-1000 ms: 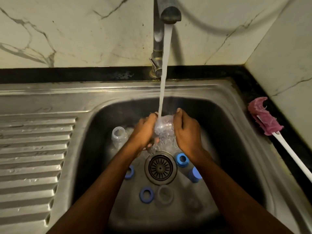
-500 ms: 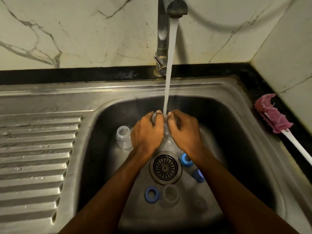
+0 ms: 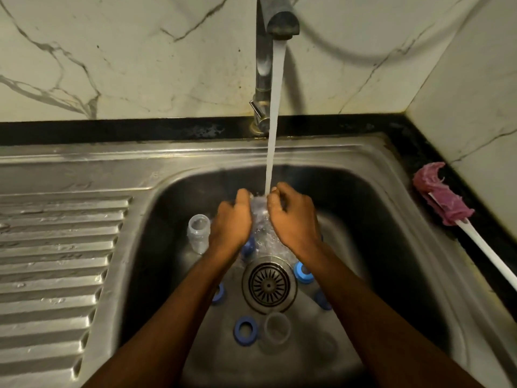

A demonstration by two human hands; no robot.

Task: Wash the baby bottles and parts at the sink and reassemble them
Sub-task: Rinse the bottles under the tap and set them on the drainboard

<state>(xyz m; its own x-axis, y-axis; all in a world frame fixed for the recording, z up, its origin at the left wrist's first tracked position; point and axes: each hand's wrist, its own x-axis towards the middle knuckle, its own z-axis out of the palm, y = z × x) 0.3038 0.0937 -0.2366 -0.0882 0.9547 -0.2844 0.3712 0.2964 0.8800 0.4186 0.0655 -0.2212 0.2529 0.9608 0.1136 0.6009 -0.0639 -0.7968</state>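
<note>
Under the running tap stream [image 3: 272,141] I hold a clear baby bottle [image 3: 260,211] between both hands, over the basin. My left hand [image 3: 230,222] grips its left side and my right hand [image 3: 293,217] grips its right side, fingers curled at the top. Water splashes off the bottle. A second clear bottle [image 3: 198,232] stands on the sink floor left of my left hand. Blue screw rings lie around the drain [image 3: 270,285]: one [image 3: 246,330] at the front, one [image 3: 302,272] to the right. A clear cap [image 3: 277,327] lies beside the front ring.
The steel sink [image 3: 173,175] has a ribbed draining board [image 3: 56,261] on its left. The tap [image 3: 270,26] rises from the back rim. A pink bottle brush [image 3: 444,200] with a white handle lies on the black counter at right. Marble walls close the back and right.
The bottle was exposed between my parted hands, then both closed over it. They have parted slightly again, showing the bottle's top under the stream.
</note>
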